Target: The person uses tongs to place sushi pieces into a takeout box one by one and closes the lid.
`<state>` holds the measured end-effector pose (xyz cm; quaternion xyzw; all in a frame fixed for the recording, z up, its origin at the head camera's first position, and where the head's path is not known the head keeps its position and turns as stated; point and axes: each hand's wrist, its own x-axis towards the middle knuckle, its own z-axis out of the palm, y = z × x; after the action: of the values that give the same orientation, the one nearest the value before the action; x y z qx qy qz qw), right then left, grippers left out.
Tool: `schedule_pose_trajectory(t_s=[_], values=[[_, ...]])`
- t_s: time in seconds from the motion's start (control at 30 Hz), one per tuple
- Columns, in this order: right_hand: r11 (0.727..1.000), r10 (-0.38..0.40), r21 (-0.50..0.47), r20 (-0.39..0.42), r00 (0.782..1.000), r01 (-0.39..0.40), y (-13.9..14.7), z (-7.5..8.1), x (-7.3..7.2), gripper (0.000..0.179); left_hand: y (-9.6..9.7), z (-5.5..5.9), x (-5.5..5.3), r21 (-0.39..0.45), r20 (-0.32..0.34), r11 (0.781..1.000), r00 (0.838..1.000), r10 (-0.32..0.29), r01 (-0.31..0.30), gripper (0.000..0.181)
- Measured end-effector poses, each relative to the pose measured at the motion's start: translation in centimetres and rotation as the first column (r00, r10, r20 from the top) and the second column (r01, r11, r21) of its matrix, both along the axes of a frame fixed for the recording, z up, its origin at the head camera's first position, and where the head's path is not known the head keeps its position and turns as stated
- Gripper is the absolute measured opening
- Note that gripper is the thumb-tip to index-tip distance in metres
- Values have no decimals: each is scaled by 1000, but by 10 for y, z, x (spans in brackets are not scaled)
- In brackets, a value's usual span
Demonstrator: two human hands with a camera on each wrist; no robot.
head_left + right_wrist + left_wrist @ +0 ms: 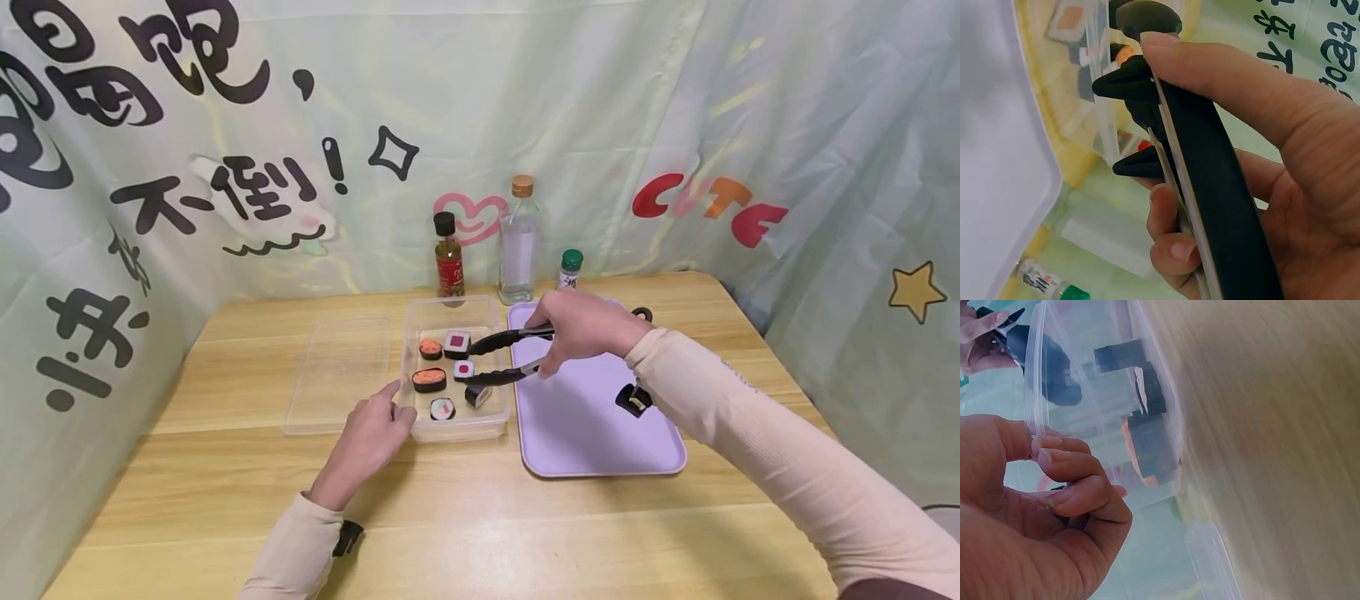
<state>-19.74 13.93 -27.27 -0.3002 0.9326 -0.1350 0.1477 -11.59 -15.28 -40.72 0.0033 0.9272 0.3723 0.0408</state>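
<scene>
My left hand point(369, 433) grips the near-left rim of a clear plastic container point(459, 430), its fingers curled at the wall in the left wrist view. My right hand point(588, 323) holds black-tipped tongs point(498, 377) from the right, thumb along one arm in the right wrist view. The tongs' arms are spread, with the tips over sushi pieces in the container. Between the tips lies a small white-edged roll with a red centre point(464, 369). Around it are a larger square roll point(457, 343), orange-topped sushi point(429, 380), a round roll point(442, 408) and a tipped dark roll point(477, 396).
A clear lid point(337, 375) lies left of the container. To the right is a lilac tray point(600, 442), partly under my right arm. Behind stand a red-labelled sauce bottle point(450, 267), a tall clear bottle point(519, 250) and a green-capped shaker point(571, 267), close to the curtain.
</scene>
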Motion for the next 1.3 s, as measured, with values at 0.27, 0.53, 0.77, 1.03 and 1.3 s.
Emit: schedule_pose_trajectory(t_s=[0.27, 0.53, 0.77, 1.03, 1.3], values=[[998, -59, 14, -22, 998, 59, 5, 11, -1, 64, 0, 0, 0, 10, 7, 1000, 1000, 2, -2, 59], [970, -200, -131, 37, 979, 203, 50, 8, -1, 72, 1, 3, 1, 4, 10, 1000, 1000, 7, -7, 59], [893, -382, -231, 63, 922, 386, 105, -8, 1, 84, 1, 1, 1, 2, 6, 1000, 1000, 2, -2, 59], [744, -565, -346, 131, 815, 572, 155, -41, 7, 97, 1, 1, 1, 0, 1, 1000, 1000, 2, -2, 59], [589, -705, -417, 154, 692, 693, 182, -88, 10, 105, 1, 1, 1, -1, -4, 1000, 1000, 0, 0, 59]])
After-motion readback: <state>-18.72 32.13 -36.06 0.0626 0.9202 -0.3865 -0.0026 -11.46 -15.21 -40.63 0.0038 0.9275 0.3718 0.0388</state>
